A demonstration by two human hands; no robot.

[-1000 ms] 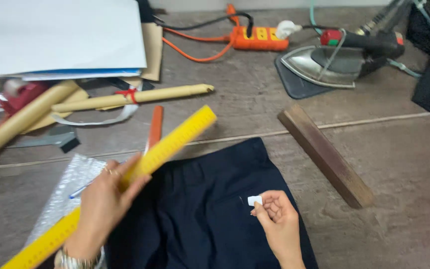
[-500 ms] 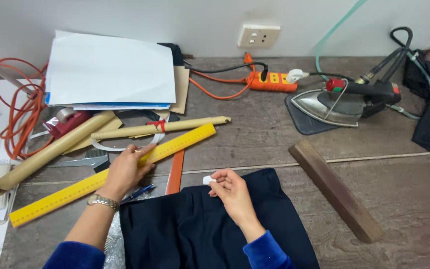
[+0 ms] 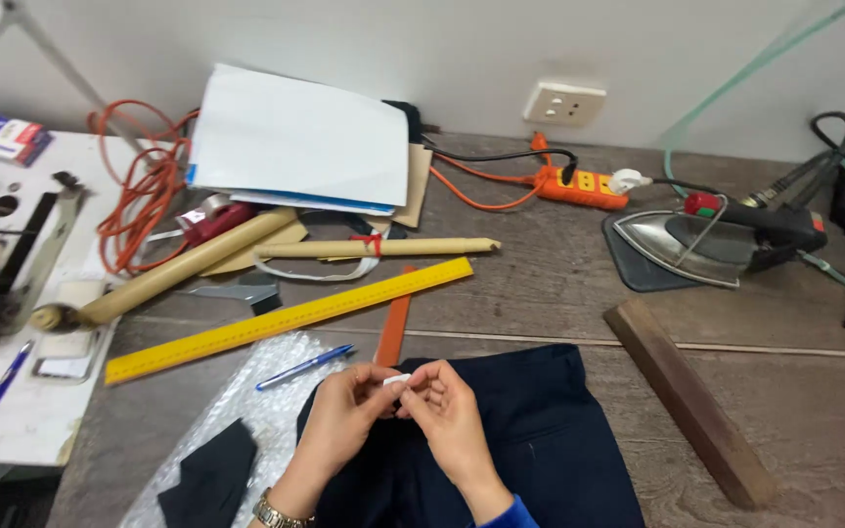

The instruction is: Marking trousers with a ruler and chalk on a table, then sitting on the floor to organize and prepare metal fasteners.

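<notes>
My left hand [image 3: 344, 416] and my right hand [image 3: 447, 411] meet over the top edge of a dark navy garment [image 3: 540, 440] spread on the wooden table. Between the fingertips of both hands is a small white piece, like chalk [image 3: 396, 379]. A long yellow ruler [image 3: 286, 318] lies flat on the table beyond my left hand, with no hand on it. An orange strip [image 3: 395, 330] lies just past the garment's top edge.
A blue pen [image 3: 305, 366] lies on bubble wrap [image 3: 246, 411] at left beside a dark cloth scrap [image 3: 212, 479]. Rolled paper tubes [image 3: 374, 248], a paper stack [image 3: 300, 137], an orange power strip [image 3: 579, 183], an iron [image 3: 711, 240] and a wooden bar [image 3: 687, 396] lie around.
My left hand has let go of the yellow ruler, which now lies on the table. Both hands have come together on the small white piece over the garment.
</notes>
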